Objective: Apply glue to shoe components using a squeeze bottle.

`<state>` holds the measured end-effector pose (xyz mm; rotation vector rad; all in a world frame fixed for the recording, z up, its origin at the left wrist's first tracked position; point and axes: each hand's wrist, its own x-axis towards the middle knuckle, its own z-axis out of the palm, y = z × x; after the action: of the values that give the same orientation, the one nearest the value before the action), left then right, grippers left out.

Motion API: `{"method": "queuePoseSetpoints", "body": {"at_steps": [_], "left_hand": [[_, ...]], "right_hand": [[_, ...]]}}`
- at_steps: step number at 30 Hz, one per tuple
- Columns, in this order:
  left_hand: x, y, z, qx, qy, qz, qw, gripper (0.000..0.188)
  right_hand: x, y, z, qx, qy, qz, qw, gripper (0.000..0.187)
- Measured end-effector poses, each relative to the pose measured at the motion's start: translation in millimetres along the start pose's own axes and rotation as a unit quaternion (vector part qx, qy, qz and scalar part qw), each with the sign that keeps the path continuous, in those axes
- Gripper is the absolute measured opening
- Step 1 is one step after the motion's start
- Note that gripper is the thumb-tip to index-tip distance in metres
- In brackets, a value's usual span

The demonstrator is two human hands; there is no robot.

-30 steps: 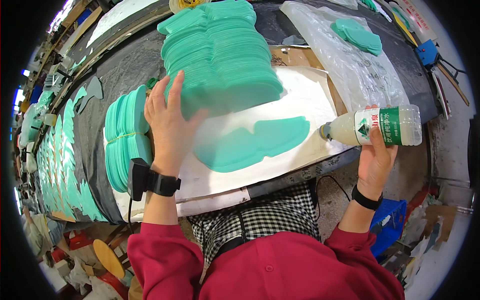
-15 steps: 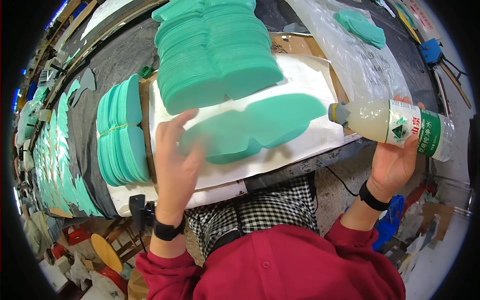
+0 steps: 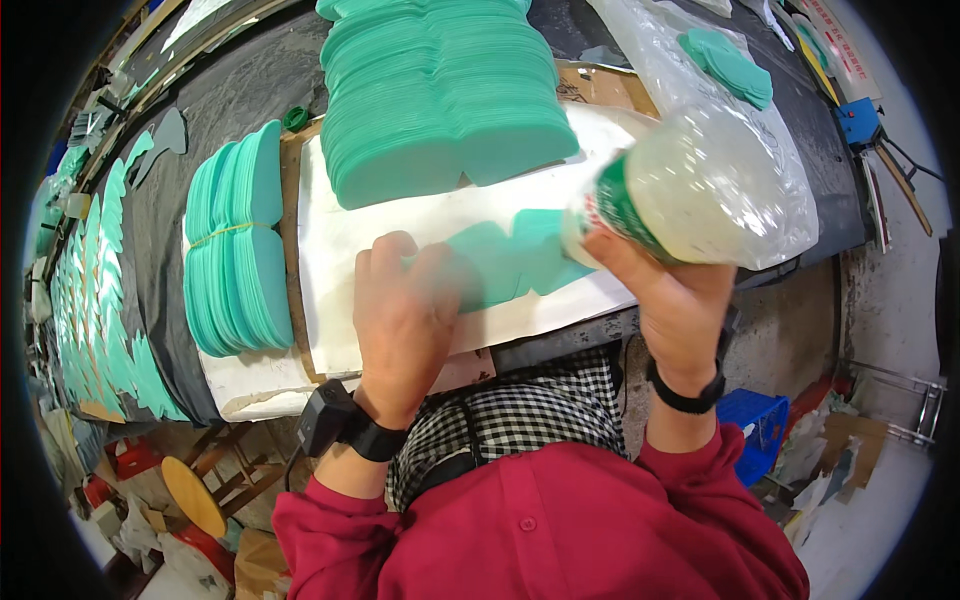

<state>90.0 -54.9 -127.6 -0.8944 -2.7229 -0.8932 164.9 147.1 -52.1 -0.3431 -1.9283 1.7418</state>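
My right hand [image 3: 672, 300] is wrapped around a clear plastic bottle [image 3: 705, 190] with a green and white label and cloudy liquid. The bottle tilts neck down over the table, its base toward me, and hides the right end of a green insole-shaped piece [image 3: 490, 268]. That piece lies on white paper [image 3: 340, 250]. My left hand [image 3: 405, 315] is at the piece's left end with bent fingers; motion blurs the fingertips, so whether they grip it cannot be seen. Just beyond lies a thick fanned stack of green pieces [image 3: 450, 110].
A banded bundle of green pieces [image 3: 235, 245] lies on the left, near a green cap [image 3: 295, 119]. Loose green pieces [image 3: 105, 300] spread farther left. Clear plastic film [image 3: 790, 170] with some green pieces [image 3: 725, 65] covers the right. A blue crate [image 3: 752, 432] stands below the table.
The bottle has swung left and tipped from lying sideways to neck down. My left hand has moved right and toward me, and the green piece now lies lower on the paper.
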Motion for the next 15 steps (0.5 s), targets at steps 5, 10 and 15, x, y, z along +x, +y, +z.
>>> {"method": "queuePoseSetpoints", "body": {"at_steps": [5, 10, 15], "left_hand": [[-3, 1, -11, 0.010, 0.002, 0.026, 1.000, 0.022], [-28, -9, -36, 0.044, -0.007, -0.026, 0.999, 0.027], [-58, -16, -51, 0.030, -0.003, -0.046, 0.998, 0.028]], "right_hand": [[9, 8, 45, 0.046, -0.114, 0.072, 0.990, 0.070], [8, 6, 20, -0.008, -0.104, -0.006, 0.994, 0.040], [10, 5, -9, -0.014, -0.021, -0.009, 1.000, 0.057]]}}
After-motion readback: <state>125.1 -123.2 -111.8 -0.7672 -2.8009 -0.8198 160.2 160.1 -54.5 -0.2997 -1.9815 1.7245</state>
